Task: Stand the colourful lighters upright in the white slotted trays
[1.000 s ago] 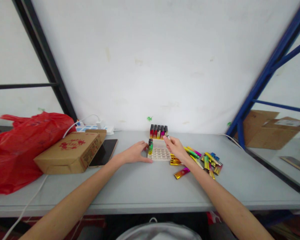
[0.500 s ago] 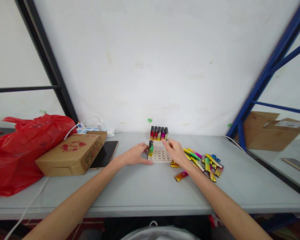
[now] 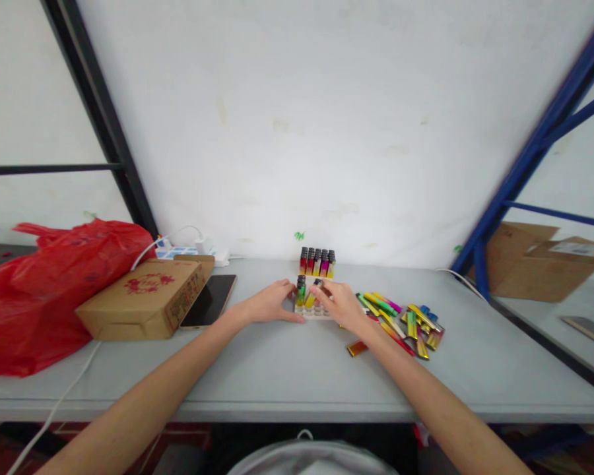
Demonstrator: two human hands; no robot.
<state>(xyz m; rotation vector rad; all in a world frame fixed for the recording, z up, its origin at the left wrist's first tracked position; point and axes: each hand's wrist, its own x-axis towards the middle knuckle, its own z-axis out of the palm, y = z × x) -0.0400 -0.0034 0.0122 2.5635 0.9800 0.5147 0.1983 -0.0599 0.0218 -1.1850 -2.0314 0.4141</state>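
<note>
A pale tray with rows of round holes (image 3: pixel 321 313) lies on the table, with several green and yellow lighters (image 3: pixel 301 290) upright along its left side. My left hand (image 3: pixel 273 303) curls round the tray's left edge, thumb at the front corner and fingers behind, gripping it. Over the tray's middle, my right hand (image 3: pixel 342 305) pinches a yellow lighter (image 3: pixel 310 300) with a dark top, slightly tilted. That hand covers the tray's right part. Directly behind stands a block of upright lighters (image 3: pixel 317 262) in red, yellow and purple.
Loose shiny lighters (image 3: pixel 400 322) lie in a heap right of the tray. To the left are a dark phone or tablet (image 3: pixel 210 300), a cardboard box (image 3: pixel 138 297), a red plastic bag (image 3: pixel 64 297) and a white power strip (image 3: pixel 220 256). A wall rises behind the table.
My right hand has moved left over the tray and now shows a yellow lighter in its fingers, above the holes. My left hand stays at the tray's left edge. The view has shifted slightly.
</note>
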